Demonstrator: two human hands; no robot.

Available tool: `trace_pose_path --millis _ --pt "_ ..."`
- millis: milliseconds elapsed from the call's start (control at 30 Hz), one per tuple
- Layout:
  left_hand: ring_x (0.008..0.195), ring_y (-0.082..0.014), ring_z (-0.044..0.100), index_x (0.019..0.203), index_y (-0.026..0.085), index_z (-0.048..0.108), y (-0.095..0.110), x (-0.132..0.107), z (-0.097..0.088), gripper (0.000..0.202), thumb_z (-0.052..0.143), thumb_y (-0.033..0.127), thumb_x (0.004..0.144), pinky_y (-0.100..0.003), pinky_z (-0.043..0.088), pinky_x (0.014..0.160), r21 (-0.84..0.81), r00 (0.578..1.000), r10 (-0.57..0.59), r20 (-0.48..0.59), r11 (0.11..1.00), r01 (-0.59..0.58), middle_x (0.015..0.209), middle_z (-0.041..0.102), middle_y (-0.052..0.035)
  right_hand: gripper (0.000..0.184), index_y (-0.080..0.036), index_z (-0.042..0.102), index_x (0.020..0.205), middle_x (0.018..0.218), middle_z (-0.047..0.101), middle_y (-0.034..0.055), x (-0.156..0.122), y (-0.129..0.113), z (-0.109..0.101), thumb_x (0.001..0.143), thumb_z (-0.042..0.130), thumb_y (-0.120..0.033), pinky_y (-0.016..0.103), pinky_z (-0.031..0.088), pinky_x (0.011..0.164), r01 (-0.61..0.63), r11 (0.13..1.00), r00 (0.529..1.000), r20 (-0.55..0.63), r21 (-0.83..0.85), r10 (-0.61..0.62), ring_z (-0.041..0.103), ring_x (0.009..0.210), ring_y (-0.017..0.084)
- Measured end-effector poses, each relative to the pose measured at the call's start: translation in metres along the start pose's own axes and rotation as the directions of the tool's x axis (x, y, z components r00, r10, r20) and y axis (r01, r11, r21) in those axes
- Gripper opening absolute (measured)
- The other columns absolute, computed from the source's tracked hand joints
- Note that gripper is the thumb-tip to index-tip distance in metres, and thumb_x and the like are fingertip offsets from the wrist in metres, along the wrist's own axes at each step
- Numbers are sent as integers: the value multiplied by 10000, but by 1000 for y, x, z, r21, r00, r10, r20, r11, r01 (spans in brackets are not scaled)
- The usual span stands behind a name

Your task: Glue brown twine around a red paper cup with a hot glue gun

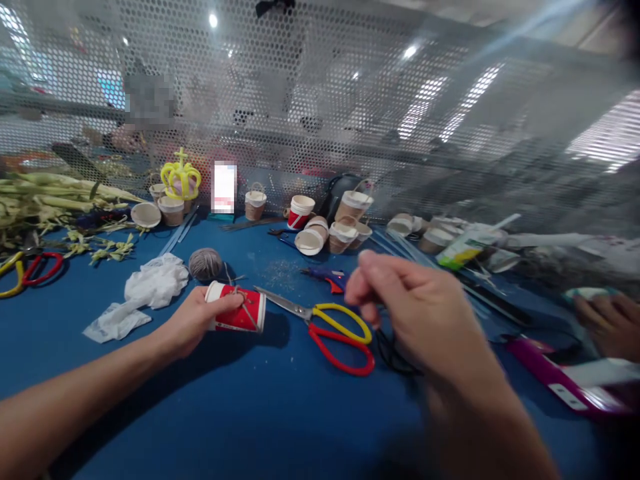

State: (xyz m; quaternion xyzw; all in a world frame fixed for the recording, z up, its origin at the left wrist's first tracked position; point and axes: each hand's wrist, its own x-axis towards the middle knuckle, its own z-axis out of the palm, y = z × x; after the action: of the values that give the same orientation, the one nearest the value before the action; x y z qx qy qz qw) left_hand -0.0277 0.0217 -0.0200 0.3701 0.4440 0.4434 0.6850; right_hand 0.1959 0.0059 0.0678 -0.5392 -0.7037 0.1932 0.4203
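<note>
My left hand (193,320) is closed around a red paper cup (254,308) lying on its side, with the thumb pressing grey yarn (250,313) against its wall. The yarn runs near a grey yarn ball (205,265) just behind the cup. My right hand (420,307) is raised on the right with its fingers curled together; what they pinch, if anything, cannot be made out. Between my hands lie scissors (303,312) with one yellow and one red handle, their tip close to the cup. A blue glue gun (325,275) rests beyond them.
Crumpled white cloth (157,280) lies left of the yarn ball. Wrapped cups (343,237) and a yellow crown (181,177) stand at the back before a perforated metal screen (300,87). Another person's hand (600,323) is at the far right, by a magenta power strip (545,370).
</note>
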Motion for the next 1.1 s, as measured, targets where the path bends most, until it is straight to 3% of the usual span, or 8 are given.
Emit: trace_pose_path --millis 100,167,267,367,500,833,967,1100 --pt "459 -98 569 619 106 666 -1 0 0 195 744 280 580 -173 421 479 -31 1000 -9 -1 999 9 529 668 -21 383 -196 522 561 488 554 -2 13 17 -21 844 397 -422 216 383 413 -32 982 990 -142 -189 6 476 389 87" --pt "448 -92 563 593 104 660 -1 0 0 188 747 271 580 -166 418 471 -55 1000 -12 -4 998 12 518 665 -18 251 -192 539 675 579 606 18 24 41 -23 824 436 -367 248 416 503 -122 913 985 -160 -389 64 552 499 131" --pt "474 -102 579 616 103 670 0 1 0 178 743 262 585 -174 429 489 -87 1000 -21 -23 996 19 545 679 -26 220 -169 572 811 773 657 85 36 81 -16 804 454 -355 294 419 593 -186 674 954 34 -715 299 606 709 217" --pt "504 -114 595 639 105 675 0 3 -1 177 740 261 588 -185 441 510 -109 999 -23 -40 994 19 574 690 -34 203 -140 608 738 788 664 126 39 112 -6 772 497 -307 300 415 619 -139 639 908 160 -757 386 615 732 247" --pt "482 -107 582 650 100 669 0 3 0 201 749 264 566 -189 447 504 -119 997 -23 -75 993 13 574 687 -33 143 -109 629 774 858 659 158 35 128 3 719 508 -163 284 417 678 -130 636 884 202 -760 422 610 839 260" --pt "500 -127 595 668 99 670 -1 2 0 175 723 250 596 -219 453 530 -102 999 37 -32 994 -40 578 684 -44 398 -25 518 1082 1005 614 242 32 124 7 707 487 -156 374 417 762 -351 698 878 40 -624 478 576 953 338" --pt "518 -137 601 667 95 669 2 2 1 157 715 233 607 -239 461 562 -68 998 49 -44 996 -52 584 683 -47 413 -73 486 1081 937 649 171 32 116 6 670 503 -115 358 452 768 -422 800 872 51 -426 487 624 866 270" --pt "526 -135 602 691 100 672 4 3 -1 180 717 257 617 -230 455 560 7 996 67 -67 998 -67 595 687 -44 181 -165 486 910 743 670 72 26 104 3 730 468 -180 305 518 642 -462 870 865 126 -173 485 655 657 189"
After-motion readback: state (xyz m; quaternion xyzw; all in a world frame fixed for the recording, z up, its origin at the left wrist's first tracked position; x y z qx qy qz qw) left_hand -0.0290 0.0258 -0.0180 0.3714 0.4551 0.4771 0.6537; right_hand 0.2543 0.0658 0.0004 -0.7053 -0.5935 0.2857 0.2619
